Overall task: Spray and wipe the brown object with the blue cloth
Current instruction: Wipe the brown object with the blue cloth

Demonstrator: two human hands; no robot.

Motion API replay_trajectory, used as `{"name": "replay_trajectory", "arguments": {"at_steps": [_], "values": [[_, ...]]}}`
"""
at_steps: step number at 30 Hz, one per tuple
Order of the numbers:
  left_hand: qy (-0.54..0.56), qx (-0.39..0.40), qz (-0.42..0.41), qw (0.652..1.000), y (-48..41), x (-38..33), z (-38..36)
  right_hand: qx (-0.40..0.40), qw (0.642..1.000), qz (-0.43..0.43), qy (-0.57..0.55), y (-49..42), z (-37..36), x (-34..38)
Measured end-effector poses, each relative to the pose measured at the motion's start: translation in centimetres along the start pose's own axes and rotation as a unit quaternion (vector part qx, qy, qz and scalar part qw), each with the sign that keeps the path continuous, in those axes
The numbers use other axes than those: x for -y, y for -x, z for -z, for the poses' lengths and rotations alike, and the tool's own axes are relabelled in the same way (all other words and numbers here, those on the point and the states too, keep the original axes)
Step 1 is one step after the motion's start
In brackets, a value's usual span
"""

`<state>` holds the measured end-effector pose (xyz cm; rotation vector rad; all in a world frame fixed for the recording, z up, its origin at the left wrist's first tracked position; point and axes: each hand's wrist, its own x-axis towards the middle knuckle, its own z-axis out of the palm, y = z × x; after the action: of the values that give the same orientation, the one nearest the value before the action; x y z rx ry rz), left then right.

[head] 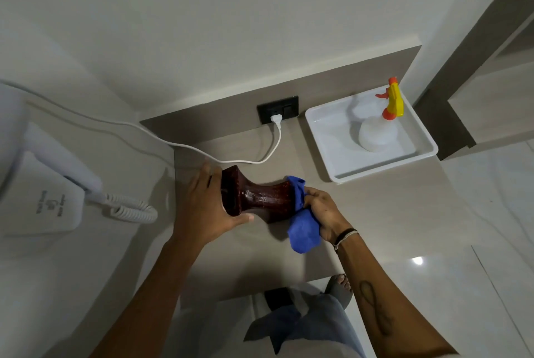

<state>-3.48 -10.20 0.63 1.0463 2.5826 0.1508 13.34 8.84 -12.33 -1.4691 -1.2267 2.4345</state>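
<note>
The brown object (260, 198) is held on its side just above the bench (375, 213), its flared end clasped in the left grip (208, 207), with fingers spread wide around that end. The blue cloth (303, 227) is bunched in the tightly closed right grip (323, 213) and pressed against the object's opposite end. Beyond the right grip, well apart, a spray bottle (381, 129) stands in a white tray (326, 149).

- Soft, dim indoor light is falling evenly from above.
- A lamp is glaring off the floor (417, 260).
- The bottle (378, 132) is casting a pale shadow into its tray (427, 138).
- Wide-angle distortion is bending edges; detail is looking soft.
</note>
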Motion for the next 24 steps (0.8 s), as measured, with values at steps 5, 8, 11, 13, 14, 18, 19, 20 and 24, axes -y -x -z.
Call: {"name": "replay_trajectory", "arguments": {"at_steps": [5, 8, 11, 13, 14, 18, 19, 20, 24], "values": [[0.062, -0.074, -0.037, 0.995, 0.1, 0.3, -1.0, -0.083, 0.958, 0.184, 0.206, 1.9, -1.7, -1.8], [0.056, -0.094, -0.037, 0.993, 0.2, 0.6, -1.8, -0.112, 0.911, 0.292, 0.268, 4.3, -4.3, -3.1], [0.067, -0.09, -0.047, 0.993, 0.0, 0.9, -1.9, 0.012, 0.902, 0.291, 0.318, 6.7, -8.0, -3.9], [0.092, -0.102, -0.079, 0.987, 0.0, 1.0, -1.8, 0.052, 0.865, 0.357, 0.349, 8.0, -10.3, -4.3], [0.101, -0.121, -0.094, 0.983, 0.1, 0.9, -1.8, 0.069, 0.844, 0.408, 0.34, 8.4, -11.1, -4.3], [0.061, -0.181, -0.116, 0.975, 0.2, 1.0, -2.4, 0.092, 0.773, 0.478, 0.408, 7.0, -9.6, -4.1], [0.067, -0.142, -0.093, 0.983, 0.2, 1.1, -2.2, 0.087, 0.821, 0.421, 0.375, 6.6, -8.3, -4.1], [0.063, -0.11, -0.066, 0.99, 0.2, 1.3, -2.0, 0.06, 0.85, 0.381, 0.359, 5.6, -6.6, -4.1], [0.039, -0.108, -0.044, 0.992, 0.5, 1.2, -2.2, -0.059, 0.912, 0.244, 0.324, 4.4, -3.0, -3.6]]}}
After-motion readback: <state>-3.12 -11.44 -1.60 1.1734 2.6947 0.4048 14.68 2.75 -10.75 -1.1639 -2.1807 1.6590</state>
